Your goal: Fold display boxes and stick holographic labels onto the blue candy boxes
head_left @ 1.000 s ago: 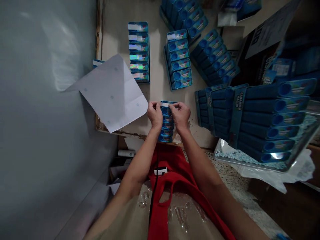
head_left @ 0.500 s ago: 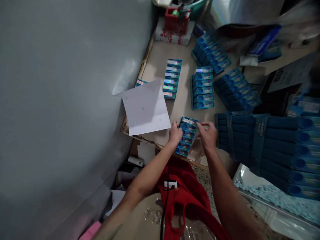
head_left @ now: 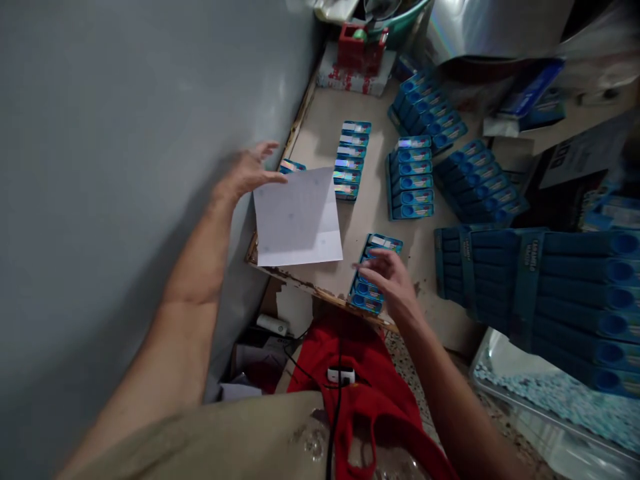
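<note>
My left hand (head_left: 250,172) reaches to the far left corner of a white paper sheet (head_left: 299,220), thumb and fingers spread, the thumb by the sheet's upper edge. Part of a blue box (head_left: 292,167) shows beyond that edge. My right hand (head_left: 389,277) hovers over the nearest row of small blue boxes (head_left: 369,301), fingers curved and apart, hiding the row's middle. A white strip (head_left: 385,243) lies across the far box of this row. Farther back stands another row of blue boxes (head_left: 350,163) with pale, shiny strips on them.
More blue box rows (head_left: 411,180) stand to the right, with a large stack (head_left: 540,287) at the table's right side. A red tape dispenser (head_left: 359,50) sits on a wrapped packet at the back. The grey wall (head_left: 125,167) borders the table's left edge.
My left hand has left the near box row and moved up and left to the sheet's corner. My right hand has shifted left over the row. The sheet's left corner now looks flatter.
</note>
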The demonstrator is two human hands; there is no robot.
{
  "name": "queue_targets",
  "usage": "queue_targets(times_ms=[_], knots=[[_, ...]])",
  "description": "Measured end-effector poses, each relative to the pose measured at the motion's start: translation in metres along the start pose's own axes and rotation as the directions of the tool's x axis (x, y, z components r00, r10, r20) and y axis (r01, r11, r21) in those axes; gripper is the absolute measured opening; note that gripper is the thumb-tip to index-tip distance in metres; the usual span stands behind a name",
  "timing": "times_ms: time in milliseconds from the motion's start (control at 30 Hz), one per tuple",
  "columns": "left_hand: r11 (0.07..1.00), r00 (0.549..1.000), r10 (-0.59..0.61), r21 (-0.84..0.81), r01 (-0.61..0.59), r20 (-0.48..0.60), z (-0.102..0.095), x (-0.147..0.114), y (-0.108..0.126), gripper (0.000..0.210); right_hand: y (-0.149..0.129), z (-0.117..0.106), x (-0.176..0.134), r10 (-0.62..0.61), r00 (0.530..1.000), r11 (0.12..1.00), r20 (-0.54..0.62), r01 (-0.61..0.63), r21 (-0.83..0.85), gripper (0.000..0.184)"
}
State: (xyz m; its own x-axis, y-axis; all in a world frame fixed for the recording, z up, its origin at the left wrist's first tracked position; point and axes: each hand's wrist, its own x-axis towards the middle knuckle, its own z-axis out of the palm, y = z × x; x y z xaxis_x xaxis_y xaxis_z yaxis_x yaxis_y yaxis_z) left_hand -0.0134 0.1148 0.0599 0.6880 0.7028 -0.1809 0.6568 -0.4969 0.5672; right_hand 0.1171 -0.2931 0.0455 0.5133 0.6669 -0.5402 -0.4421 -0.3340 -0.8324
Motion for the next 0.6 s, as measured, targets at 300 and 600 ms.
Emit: queue_targets(times_ms=[300, 600], knots=[[0.942, 0.999, 0.025, 0.335, -0.01, -0.042, 0.034, -0.028, -0.005, 0.018, -0.004, 0.149, 0.167, -0.182, 0.976, 0.642, 0.118, 0.209, -0.737, 0.035], [0.873, 0.989, 0.14, 0.477, -0.102, -0.046, 0.064, -0.095, -0.004, 0.033, 0.008, 0.139, 0.178, -0.431, 0.892, 0.416, 0.135, 0.33, -0.848, 0.039]])
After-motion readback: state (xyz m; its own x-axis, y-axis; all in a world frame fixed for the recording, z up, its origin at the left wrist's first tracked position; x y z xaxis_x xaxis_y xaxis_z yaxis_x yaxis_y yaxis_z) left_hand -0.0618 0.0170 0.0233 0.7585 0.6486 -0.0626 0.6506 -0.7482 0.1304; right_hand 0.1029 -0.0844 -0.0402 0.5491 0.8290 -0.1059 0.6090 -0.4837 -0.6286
